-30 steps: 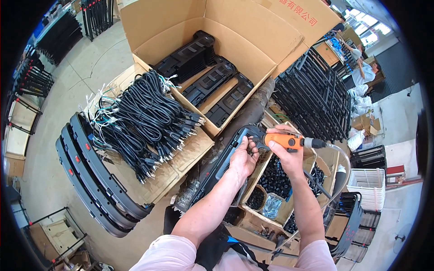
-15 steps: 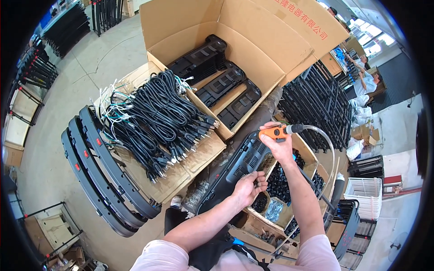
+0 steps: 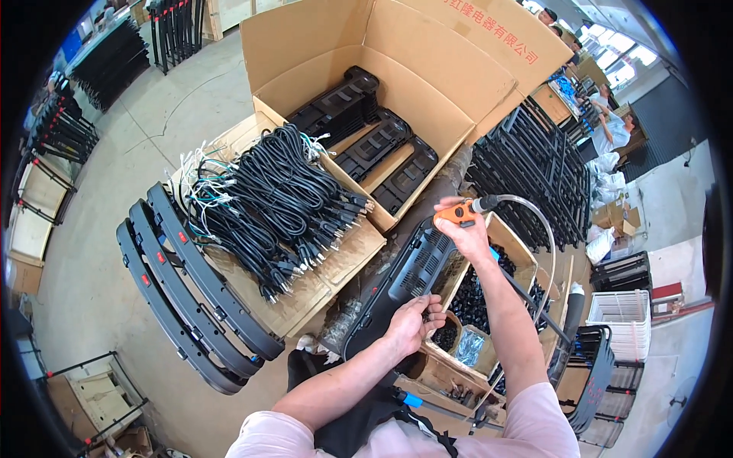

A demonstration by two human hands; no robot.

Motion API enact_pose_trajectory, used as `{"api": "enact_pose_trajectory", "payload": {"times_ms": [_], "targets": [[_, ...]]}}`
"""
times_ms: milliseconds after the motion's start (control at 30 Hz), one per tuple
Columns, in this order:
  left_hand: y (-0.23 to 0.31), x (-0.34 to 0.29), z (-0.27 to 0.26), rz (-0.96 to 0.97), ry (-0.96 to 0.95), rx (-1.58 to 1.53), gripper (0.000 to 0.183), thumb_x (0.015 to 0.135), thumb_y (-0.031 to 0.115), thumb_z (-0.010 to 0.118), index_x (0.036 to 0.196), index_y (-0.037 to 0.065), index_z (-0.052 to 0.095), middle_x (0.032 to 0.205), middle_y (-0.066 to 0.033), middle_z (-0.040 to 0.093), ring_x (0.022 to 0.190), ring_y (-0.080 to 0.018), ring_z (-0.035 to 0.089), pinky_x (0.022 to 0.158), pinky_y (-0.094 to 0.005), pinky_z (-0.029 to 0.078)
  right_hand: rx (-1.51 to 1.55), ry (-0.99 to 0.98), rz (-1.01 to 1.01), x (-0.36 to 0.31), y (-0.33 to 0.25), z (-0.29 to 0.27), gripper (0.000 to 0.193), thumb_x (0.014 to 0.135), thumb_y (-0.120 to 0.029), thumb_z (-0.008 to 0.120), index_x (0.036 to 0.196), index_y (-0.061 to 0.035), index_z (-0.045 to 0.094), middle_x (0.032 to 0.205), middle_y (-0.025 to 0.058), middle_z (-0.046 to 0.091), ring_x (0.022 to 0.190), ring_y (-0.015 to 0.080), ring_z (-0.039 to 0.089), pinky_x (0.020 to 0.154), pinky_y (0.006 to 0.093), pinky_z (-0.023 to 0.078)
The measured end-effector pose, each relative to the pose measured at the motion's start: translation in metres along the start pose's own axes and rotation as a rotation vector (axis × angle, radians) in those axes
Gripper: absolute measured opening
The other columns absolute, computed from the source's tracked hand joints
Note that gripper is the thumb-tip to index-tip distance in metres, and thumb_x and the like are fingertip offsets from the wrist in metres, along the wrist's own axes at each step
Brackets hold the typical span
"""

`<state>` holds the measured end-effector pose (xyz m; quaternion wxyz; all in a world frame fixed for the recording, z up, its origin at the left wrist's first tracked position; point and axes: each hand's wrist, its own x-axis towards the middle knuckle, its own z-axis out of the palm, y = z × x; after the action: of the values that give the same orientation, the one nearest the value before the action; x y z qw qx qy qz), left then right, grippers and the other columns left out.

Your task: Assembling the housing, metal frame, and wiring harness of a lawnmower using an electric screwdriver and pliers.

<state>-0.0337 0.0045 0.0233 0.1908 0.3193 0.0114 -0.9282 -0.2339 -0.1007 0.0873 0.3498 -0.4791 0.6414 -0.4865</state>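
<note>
My right hand (image 3: 471,240) is wrapped round an orange air-powered driver (image 3: 456,214), held over the far end of a long black plastic housing (image 3: 397,294). A clear hose (image 3: 540,217) runs from the driver and curves back past my right forearm. The driver's tip is hidden, so I cannot tell whether it touches the housing. Beside the housing's right edge is my left hand (image 3: 410,324), thumb and fingers curled together; what they hold, if anything, is too small to make out. The slotted housing lies slantwise in front of me.
Black power cords (image 3: 279,183) lie heaped on cardboard at left, near curved grey-black frames (image 3: 187,286). Beyond stands an open carton (image 3: 305,46) with black plastic parts (image 3: 389,149). At right, a wooden bin (image 3: 513,229) holds small black pieces. Stacked black frames (image 3: 531,179) and people are farther off.
The whole view has shifted slightly, with the cords and curved frames now farther right. The driver has tilted a little in my right hand. My left hand stays beside the housing.
</note>
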Motion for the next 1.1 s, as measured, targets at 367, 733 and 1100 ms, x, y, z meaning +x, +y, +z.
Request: {"api": "enact_pose_trajectory", "payload": {"times_ms": [367,733,1100], "targets": [[-0.005,-0.021,-0.026,0.011,-0.072,0.328,0.037,0.115,0.030,0.044,0.124,0.001,0.065,0.113,-0.0109,0.069,0.107,-0.0229,0.066,0.098,-0.0397,0.054,0.126,0.375,-0.041,-0.152,-0.092,-0.040,0.054,0.086,-0.011,0.083,0.132,0.0028,0.060,0.121,0.0156,0.075,0.112,0.0215,0.070,0.104,0.0378,0.054],[-0.074,0.005,-0.060,0.025,-0.236,1.488,0.058,0.115,0.045,0.037,0.145,0.001,0.059,0.151,-0.0183,0.059,0.143,-0.0320,0.052,0.121,-0.0388,0.035,0.317,1.231,0.057,-0.514,-0.119,-0.011,0.062,0.083,-0.005,0.075,0.140,0.0017,0.051,0.122,0.0212,0.072,0.114,0.0315,0.069,0.108,0.0459,0.050],[-0.114,-0.076,-0.034,0.044,-0.727,2.314,0.053,0.108,0.046,0.048,0.134,0.002,0.064,0.133,-0.0223,0.068,0.124,-0.0395,0.064,0.105,-0.0484,0.051,0.623,1.609,0.369,-0.660,0.003,0.081,0.053,0.093,-0.015,0.075,0.141,-0.0068,0.053,0.124,0.0150,0.068,0.116,0.0288,0.068,0.103,0.0440,0.056]]}}
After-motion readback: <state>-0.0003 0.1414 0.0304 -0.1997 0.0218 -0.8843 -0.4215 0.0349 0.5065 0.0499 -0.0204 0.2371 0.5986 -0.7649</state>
